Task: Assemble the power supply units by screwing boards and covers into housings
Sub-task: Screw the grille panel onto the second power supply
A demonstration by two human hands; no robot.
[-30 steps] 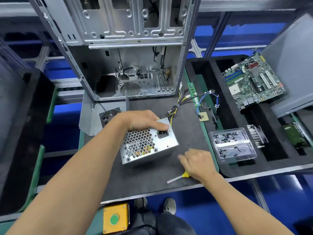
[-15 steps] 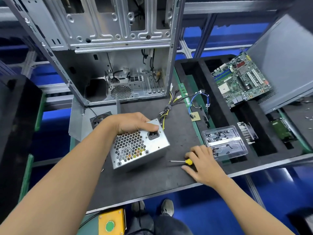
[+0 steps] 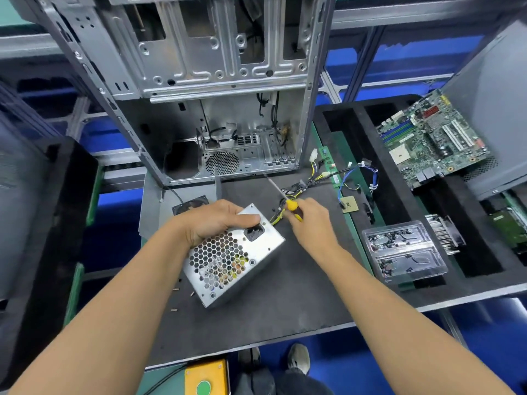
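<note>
Right now the left hand [image 3: 212, 220] is clamped over the far top edge of the PSU [image 3: 233, 256], fingers curled round it, thumb side toward the camera. PSU sits tilted on the mat [image 3: 285, 315], near-centre, honeycomb grille face up toward the head cam, power socket at its upper right corner. Its cable bundle [image 3: 296, 189] trails off up-right toward the case [image 3: 216, 81].

Right hand [image 3: 310, 223] grips the screwdriver [image 3: 286, 201] by the yellow-and-dark handle, fingers wrapped tight. Shaft points up-left, away from the PSU, tip near the lower lip of the case. So the tool's long axis is roughly diagonal across the mat and the tip is aimed the wrong way for any screw on the grille face.

Key relation: PSU lies down-left of the right fingers, just beside them, not touching. Visible screw holes are at the grille corners, the near ones well below the tip. My read is the driver has to swing round, tip down-left, before it can seat anywhere on that face. Right hand is nearer the socket corner; left hand is already acting as the vise.

A few loose screws [image 3: 175, 289] lie on the mat just left of the PSU's lower corner, nearer the left arm. More hardware sits in the clear tray [image 3: 403, 252] to the right, well apart from both hands. Can't tell whether a screw is on the tip.
</note>
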